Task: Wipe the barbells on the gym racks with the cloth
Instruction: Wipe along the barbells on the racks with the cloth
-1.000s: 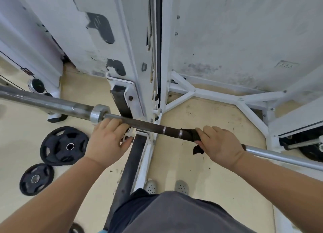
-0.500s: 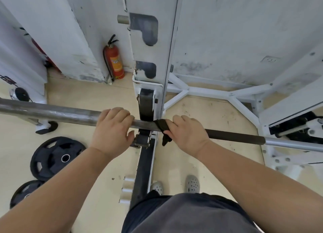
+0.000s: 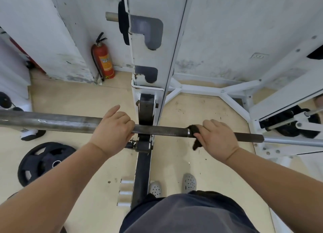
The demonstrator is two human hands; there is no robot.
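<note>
Dark, rust-toned steel: the barbell [image 3: 162,130] crosses the view level from left edge to right, in front of the white rack upright [image 3: 153,58], where it appears to sit in the dark cradle [image 3: 146,110] low on the post. The right hand [image 3: 216,138] has its fingers curled over the bar with the black cloth [image 3: 193,128] wrapped between palm and metal — a loose tail hangs below the shaft. Wrapped this way, the fabric meets the bar all round, so one slide would clean every side; this is judged to be the wiping step. The left hand [image 3: 113,129] grips the bare bar just left of the upright, most fingers closed over the top and the forefinger lifted straight. Its likely purpose is to keep the bar from rolling in the cradle under the rubbing force.

Surroundings: a red fire extinguisher [image 3: 103,59] stands against the wall behind, a black weight plate [image 3: 45,163] lies flat on the floor at left, and the rack's black base rail [image 3: 142,171] runs toward the person's pale shoes [image 3: 189,182]. Obstruction — the cradle and the left hand both lie between the cloth and the thicker left portion of the bar, so a leftward stroke would stop there unless that grip is shifted.
</note>
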